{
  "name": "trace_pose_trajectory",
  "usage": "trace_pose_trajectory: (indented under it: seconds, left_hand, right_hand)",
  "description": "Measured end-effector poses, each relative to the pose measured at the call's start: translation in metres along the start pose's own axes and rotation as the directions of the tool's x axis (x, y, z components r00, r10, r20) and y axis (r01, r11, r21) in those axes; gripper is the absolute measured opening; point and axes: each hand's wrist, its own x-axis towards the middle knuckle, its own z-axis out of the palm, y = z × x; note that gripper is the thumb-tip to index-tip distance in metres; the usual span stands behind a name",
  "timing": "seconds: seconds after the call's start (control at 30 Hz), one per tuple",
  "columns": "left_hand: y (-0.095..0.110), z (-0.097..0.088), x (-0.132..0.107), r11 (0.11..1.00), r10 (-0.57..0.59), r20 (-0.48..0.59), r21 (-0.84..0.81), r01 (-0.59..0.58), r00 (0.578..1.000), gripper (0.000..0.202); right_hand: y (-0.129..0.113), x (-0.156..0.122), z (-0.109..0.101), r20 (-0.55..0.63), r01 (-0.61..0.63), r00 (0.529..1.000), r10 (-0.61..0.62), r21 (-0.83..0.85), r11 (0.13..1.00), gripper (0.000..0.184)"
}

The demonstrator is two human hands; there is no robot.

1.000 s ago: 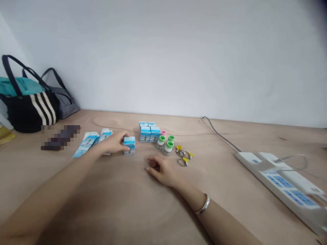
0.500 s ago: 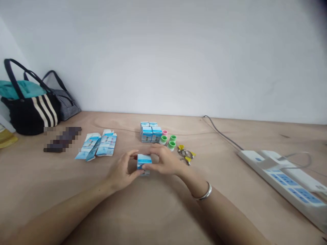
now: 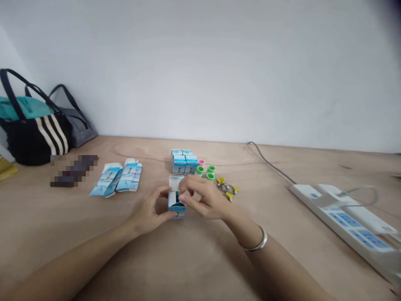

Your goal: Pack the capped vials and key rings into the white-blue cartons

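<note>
A small blue-and-white cardboard box (image 3: 179, 212) stands on the table with its lid flap (image 3: 175, 183) raised at the back. My left hand (image 3: 153, 211) grips this box from the left, thumb at the front and fingers behind. Over the opening's right edge, my right hand (image 3: 205, 196) has its thumb and fingers curled together; what they pinch is hidden. Something dark shows inside the box, too small to name. Behind stand several closed boxes (image 3: 184, 164) of the same kind. Beside them are green-rimmed cups (image 3: 210, 177) and a pink-rimmed one (image 3: 201, 162).
Flattened blue-and-white boxes (image 3: 129, 175) lie to the left, near a pixelated dark object (image 3: 77, 169). Metal hose clamps with yellow tabs (image 3: 229, 195) lie right of the cups. A power strip (image 3: 347, 225) with a cable is at right. Bags (image 3: 39, 136) stand at far left.
The box's lid was down and now stands open at the back. My right hand has shifted from the box's side to above its opening. My left hand keeps its grip.
</note>
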Motion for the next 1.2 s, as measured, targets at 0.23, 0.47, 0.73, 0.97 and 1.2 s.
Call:
trace_pose_trajectory:
  seconds: [0.23, 0.47, 0.73, 0.97, 1.2]
  left_hand:
    - [0.002, -0.004, 0.002, 0.997, 0.008, 0.017, 0.076, -0.01, 1.0, 0.068]
    - [0.016, -0.014, 0.012, 0.9, 0.289, 0.173, 0.287, -0.329, 0.941, 0.058]
    - [0.01, -0.016, 0.006, 0.918, 0.303, -0.04, 0.279, -0.281, 0.952, 0.048]
    - [0.017, -0.013, 0.002, 0.895, 0.197, 0.142, 0.379, -0.237, 0.97, 0.045]
    - [0.008, -0.015, 0.0, 0.88, 0.193, 0.16, 0.408, -0.243, 0.968, 0.046]
  right_hand:
    - [0.005, -0.002, -0.007, 0.237, 0.043, 0.971, 0.012, -0.225, 0.974, 0.022]
    - [0.015, -0.006, -0.015, 0.284, -0.017, 0.956, 0.073, -0.197, 0.98, 0.012]
    - [0.011, -0.011, -0.006, 0.26, -0.012, 0.962, 0.083, -0.266, 0.964, 0.012]
    - [0.013, -0.04, 0.038, 0.178, -0.169, 0.963, 0.204, -0.193, 0.966, 0.013]
    - [0.027, -0.048, 0.005, 0.215, -0.33, 0.91, 0.355, -0.143, 0.933, 0.01]
